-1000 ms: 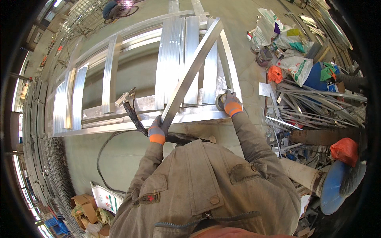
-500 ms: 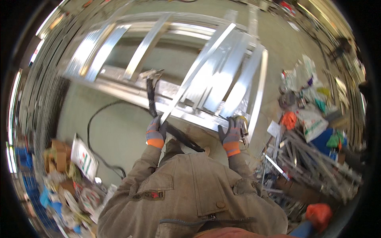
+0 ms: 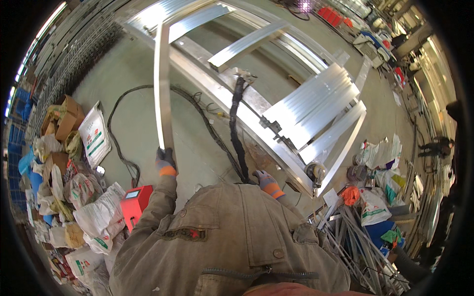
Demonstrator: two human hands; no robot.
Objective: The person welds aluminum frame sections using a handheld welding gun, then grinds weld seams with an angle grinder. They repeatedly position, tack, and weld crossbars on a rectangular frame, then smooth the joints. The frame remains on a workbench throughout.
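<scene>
My left hand (image 3: 167, 161), in a grey and orange glove, is closed round the near end of a long silvery metal bar (image 3: 160, 84). The bar points away from me, and its far part overlaps the left part of a metal frame (image 3: 232, 103). My right hand (image 3: 269, 182), gloved the same way, is low in front of me with its fingers loosely apart and nothing seen in them. It is close to a black-wrapped cable (image 3: 236, 133) that runs up to the frame's near rail. Ribbed metal strips (image 3: 316, 108) lie across the frame's right part.
A red box with a small screen (image 3: 136, 204) stands at left, beside white sacks (image 3: 98, 214) and a cardboard box (image 3: 69, 117). A dark hose (image 3: 113, 118) loops over the floor. A power tool (image 3: 315, 173) sits at the frame's near corner; metal offcuts (image 3: 355, 241) are piled at right.
My left hand has carried the bar off the strips to the left, turning it to point away from me. My right hand has left the frame's near edge, and the view has turned left.
</scene>
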